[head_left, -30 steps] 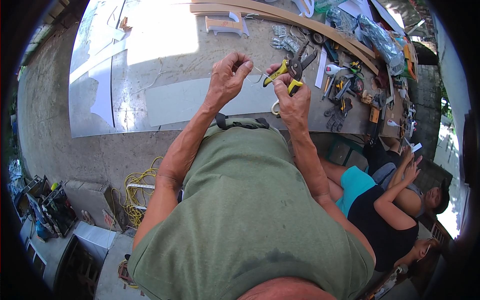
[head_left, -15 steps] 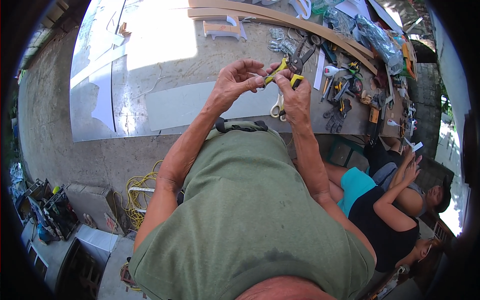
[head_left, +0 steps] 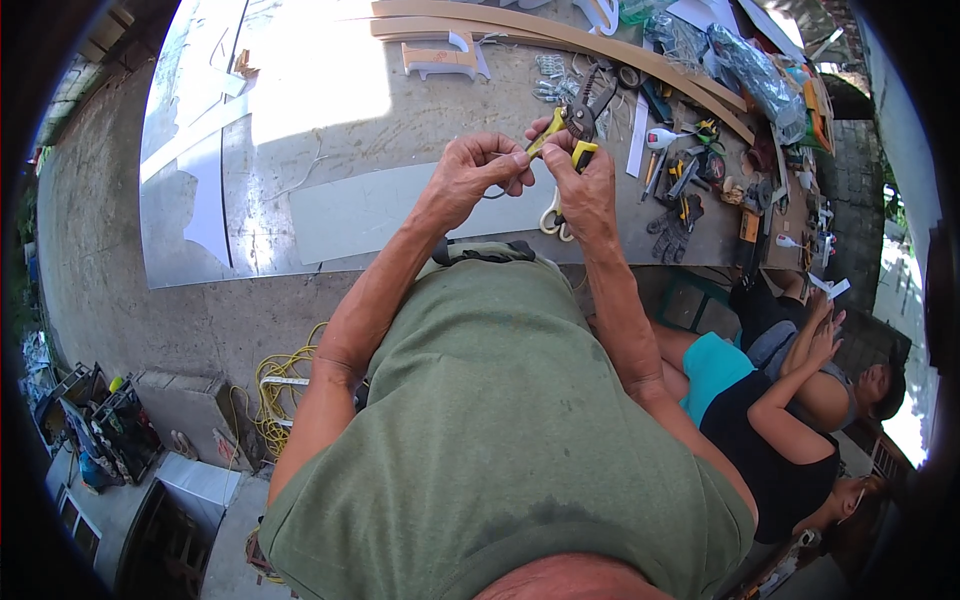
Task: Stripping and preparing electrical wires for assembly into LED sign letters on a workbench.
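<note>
The right grip point(head_left: 582, 188) is closed around yellow-handled pliers point(head_left: 580, 120), meeting the left grip point(head_left: 478, 172), its fingertips pinched on a thin wire point(head_left: 494, 196), with scissors point(head_left: 551, 217) directly beneath, a grey panel point(head_left: 365, 218) underlying leftward, a glove point(head_left: 676, 236) rightward, and brown strips point(head_left: 560, 36) crossing the tabletop point(head_left: 430, 115) beyond.

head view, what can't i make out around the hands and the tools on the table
All in the head view:
- Thin strand: its ends, hidden by the left hand or too fine to follow.
- Yellow-handled cutters: part of the handles, covered by the grip of the right hand.
- Scissors: the blades, hidden behind the right hand.
- White curved piece: its far end, cut off by the upper edge.
</note>
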A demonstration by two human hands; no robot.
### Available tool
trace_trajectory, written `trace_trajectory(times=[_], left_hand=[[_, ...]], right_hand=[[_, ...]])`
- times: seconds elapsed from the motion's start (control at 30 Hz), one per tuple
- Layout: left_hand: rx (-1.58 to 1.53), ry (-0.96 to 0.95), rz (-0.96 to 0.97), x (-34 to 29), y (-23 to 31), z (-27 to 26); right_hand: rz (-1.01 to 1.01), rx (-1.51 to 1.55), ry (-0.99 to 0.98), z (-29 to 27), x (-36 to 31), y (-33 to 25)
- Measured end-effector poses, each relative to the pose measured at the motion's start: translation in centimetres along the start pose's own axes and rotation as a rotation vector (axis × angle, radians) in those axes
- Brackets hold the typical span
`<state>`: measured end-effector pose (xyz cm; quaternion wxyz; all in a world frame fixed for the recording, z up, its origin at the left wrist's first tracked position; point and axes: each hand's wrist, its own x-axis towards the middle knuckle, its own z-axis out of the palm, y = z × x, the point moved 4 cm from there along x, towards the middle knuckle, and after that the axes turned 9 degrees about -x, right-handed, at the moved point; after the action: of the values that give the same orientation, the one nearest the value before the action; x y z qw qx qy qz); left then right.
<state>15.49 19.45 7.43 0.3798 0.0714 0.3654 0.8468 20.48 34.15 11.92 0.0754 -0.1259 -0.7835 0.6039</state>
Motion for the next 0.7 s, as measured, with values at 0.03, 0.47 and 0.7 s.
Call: trace_trajectory(times=[0.03,0.47,0.7], left_hand=[[0.08,0.014,-0.015,0.0,0.2,-0.2],[0.341,0.316,0.236,-1.0,4.6,-1.4],[0.553,0.407,0.33,-1.5,4.6,-0.9]], right_hand=[[-0.006,-0.021,-0.007,-0.1,0.0,0.1],[0.253,-0.09,-0.425,0.7,-3.6,-0.2],[0.291,-0.104,-0.48,1.2,-3.2,-0.5]])
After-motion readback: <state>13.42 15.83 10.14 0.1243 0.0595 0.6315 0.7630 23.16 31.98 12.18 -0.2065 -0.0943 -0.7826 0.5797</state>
